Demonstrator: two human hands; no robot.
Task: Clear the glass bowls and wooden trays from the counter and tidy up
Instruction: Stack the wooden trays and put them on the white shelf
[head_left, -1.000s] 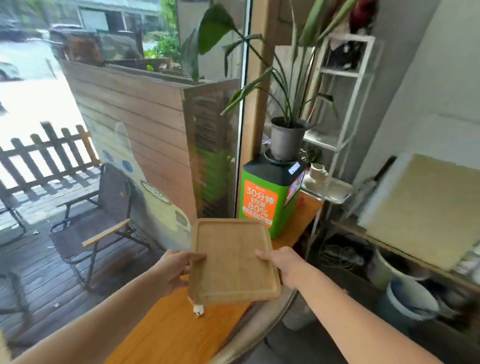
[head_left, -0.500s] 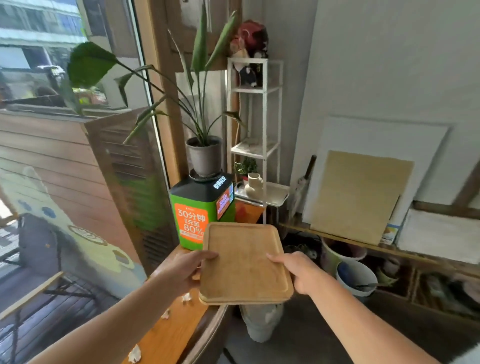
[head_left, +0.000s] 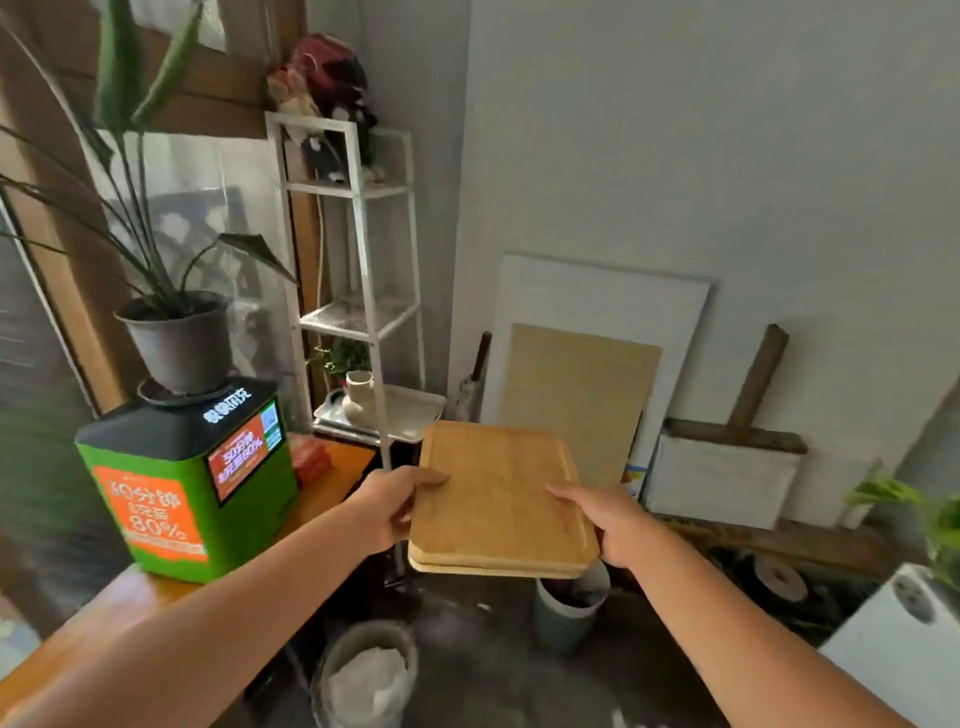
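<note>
Two wooden trays (head_left: 501, 499) lie stacked flat, one on the other, and I hold them in the air in front of me. My left hand (head_left: 397, 506) grips the stack's left edge with the thumb on top. My right hand (head_left: 605, 522) grips the right edge the same way. The stack hangs over the floor, to the right of the orange wooden counter (head_left: 337, 467). No glass bowls are in view.
A green and black box (head_left: 187, 478) with a potted plant (head_left: 179, 338) on top stands on the counter. A white metal shelf (head_left: 358, 291) stands behind. On the floor are a grey bucket (head_left: 366, 675), a teal bin (head_left: 569, 610), boards leaning on the wall (head_left: 582, 400) and a white unit (head_left: 904, 644).
My view has swung right, away from the window and counter toward the wall. The tray stack has moved with both hands off the counter and now hangs over the floor.
</note>
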